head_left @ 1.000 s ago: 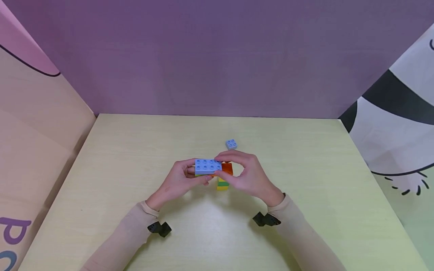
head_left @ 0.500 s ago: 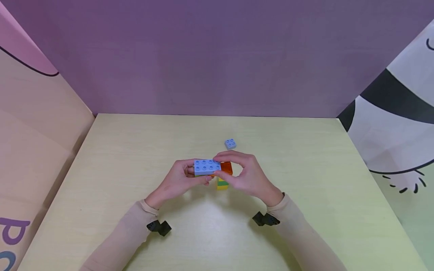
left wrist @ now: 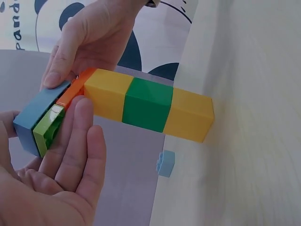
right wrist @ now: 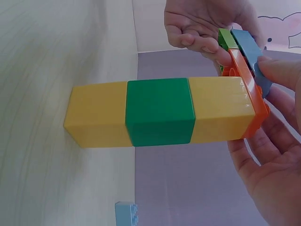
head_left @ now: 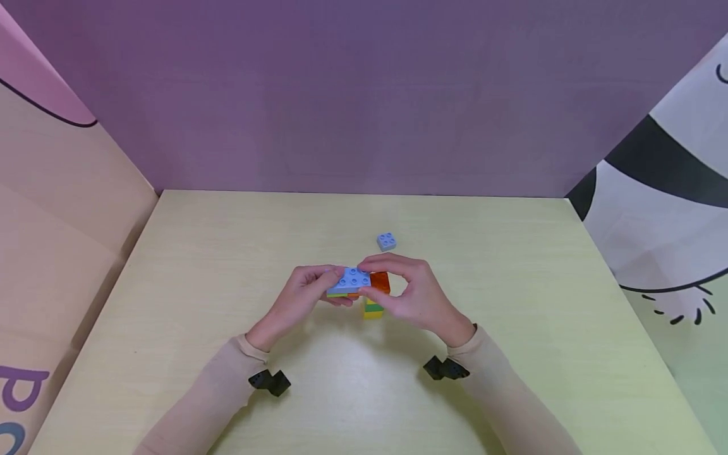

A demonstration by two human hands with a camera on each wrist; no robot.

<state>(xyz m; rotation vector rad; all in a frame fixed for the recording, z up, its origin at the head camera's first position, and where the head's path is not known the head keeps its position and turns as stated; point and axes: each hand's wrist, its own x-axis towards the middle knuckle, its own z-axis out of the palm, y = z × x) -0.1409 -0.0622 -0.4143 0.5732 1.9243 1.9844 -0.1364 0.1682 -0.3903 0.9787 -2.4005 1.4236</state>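
In the head view a long blue toy brick [head_left: 355, 282] lies across the top of a brick tower, its left end overhanging. My left hand [head_left: 309, 292] pinches that end, thumb on top and fingers beneath. The thumb and fingers of my right hand [head_left: 412, 291] grip the blue brick's right part by its sides. Beneath it are an orange piece [right wrist: 247, 87] and a lime green piece [left wrist: 48, 129]. A thin dark gap shows between them and the blue brick in the left wrist view. The column below is yellow, green [left wrist: 148, 104] and yellow, standing on the table.
A small blue brick [head_left: 387, 241] lies on the pale wooden table [head_left: 227, 234] behind the tower. A purple panel [head_left: 364, 95] rises at the table's back edge, with printed panels on either side.
My left thumb has moved from the near side of the blue brick up onto its top studs. My right hand and the tower look unmoved.
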